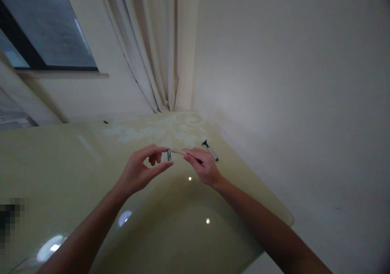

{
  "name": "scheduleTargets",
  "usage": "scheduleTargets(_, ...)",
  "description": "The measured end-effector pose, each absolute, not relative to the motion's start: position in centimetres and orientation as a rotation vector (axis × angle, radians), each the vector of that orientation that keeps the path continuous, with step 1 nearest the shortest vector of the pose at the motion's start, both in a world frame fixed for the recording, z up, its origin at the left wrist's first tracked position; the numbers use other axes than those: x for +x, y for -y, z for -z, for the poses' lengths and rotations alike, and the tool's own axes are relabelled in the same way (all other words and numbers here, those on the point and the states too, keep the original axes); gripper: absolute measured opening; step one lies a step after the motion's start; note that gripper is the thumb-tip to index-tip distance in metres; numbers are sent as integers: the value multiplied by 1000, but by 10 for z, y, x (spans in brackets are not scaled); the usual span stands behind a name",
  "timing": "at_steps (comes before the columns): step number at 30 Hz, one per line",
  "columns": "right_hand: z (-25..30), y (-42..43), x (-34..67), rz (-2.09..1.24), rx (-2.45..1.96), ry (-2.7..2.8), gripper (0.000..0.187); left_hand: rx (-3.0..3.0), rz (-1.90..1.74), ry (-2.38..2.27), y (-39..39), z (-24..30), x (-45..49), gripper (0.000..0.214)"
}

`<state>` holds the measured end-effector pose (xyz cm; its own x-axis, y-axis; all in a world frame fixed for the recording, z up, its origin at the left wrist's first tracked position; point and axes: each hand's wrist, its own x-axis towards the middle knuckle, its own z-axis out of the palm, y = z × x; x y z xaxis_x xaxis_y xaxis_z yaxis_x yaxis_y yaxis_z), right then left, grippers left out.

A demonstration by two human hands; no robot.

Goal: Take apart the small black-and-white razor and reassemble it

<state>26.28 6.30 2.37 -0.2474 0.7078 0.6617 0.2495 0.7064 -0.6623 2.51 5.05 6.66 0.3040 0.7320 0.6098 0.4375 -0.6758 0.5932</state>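
In front of me, above the table, I hold what looks like a razor with a slim pale handle [179, 152]. Its narrow head [169, 155], green with a dark edge, is pinched at its two ends between the thumb and index finger of my left hand [143, 166]. The other left fingers are curled behind. My right hand [204, 165] is closed around the handle, whose far end is hidden in the fingers. Just beyond my right hand a second razor [211, 151], black and grey, lies on the table, apart from the hand.
The glossy, pale green table [70, 172] has a white floral pattern near its far corner and reflects several lights. A small black piece [105, 122] lies near the back edge. Walls border the back and right; a curtain [155, 42] hangs behind, with a window [57, 26] at left.
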Motion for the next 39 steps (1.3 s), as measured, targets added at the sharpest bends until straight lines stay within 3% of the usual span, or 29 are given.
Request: scheduleTargets(39,-26,-58,259,-547,-751,1841,35,2343,-1412,-1070,-52,-72,21,29)
